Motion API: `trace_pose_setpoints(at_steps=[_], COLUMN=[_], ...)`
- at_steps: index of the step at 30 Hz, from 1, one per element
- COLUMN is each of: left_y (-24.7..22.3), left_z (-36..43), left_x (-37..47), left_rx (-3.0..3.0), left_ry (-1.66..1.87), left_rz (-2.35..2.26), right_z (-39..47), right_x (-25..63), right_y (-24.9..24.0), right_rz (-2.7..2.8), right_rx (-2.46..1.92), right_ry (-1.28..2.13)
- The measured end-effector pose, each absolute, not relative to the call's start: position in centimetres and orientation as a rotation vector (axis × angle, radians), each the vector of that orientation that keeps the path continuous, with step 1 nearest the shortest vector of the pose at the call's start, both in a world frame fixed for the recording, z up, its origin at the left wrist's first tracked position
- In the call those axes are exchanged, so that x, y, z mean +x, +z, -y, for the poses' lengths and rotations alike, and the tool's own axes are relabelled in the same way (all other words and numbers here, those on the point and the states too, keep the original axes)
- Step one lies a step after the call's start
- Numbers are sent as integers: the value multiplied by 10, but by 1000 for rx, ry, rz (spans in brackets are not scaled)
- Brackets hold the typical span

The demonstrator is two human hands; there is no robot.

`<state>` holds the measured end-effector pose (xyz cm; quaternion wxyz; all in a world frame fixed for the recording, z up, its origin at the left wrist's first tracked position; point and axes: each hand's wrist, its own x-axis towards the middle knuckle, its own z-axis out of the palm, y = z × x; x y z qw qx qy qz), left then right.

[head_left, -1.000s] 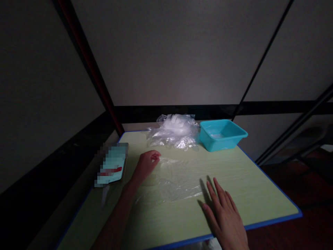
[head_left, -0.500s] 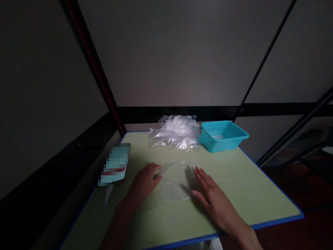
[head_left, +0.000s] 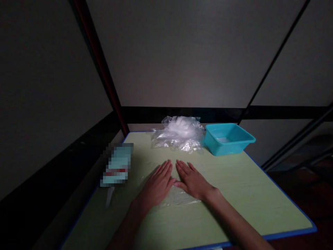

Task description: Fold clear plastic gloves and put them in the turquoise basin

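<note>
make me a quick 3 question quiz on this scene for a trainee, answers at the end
1. Fill in the blank: as the picture shows it, the tub stands to the ____ of the plastic heap.
2. True or false: the left hand and the right hand are both curled into fists.
3. Multiple choice: what lies under the two hands?
a) the tub
b) clear film
c) the plastic heap

Key:
1. right
2. false; both are flat, backs up, fingers stretched out
3. b
</note>
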<state>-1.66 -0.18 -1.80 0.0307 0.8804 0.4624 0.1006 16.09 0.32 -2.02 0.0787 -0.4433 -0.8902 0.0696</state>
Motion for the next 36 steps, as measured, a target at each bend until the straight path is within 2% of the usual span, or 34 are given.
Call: trace_pose_setpoints(at_steps=[18,36], left_y=[-32,-37], left_z=[4,5], left_x=[-13,-16], left_rx=[2833,2847], left_ry=[311,401], left_rz=[-1445,-1437], right_z=[-7,-6], right_x=[159,170], right_y=[-25,-28], right_rz=[2696,2659], right_rx=[-1172,-1245], right_ry=[175,120])
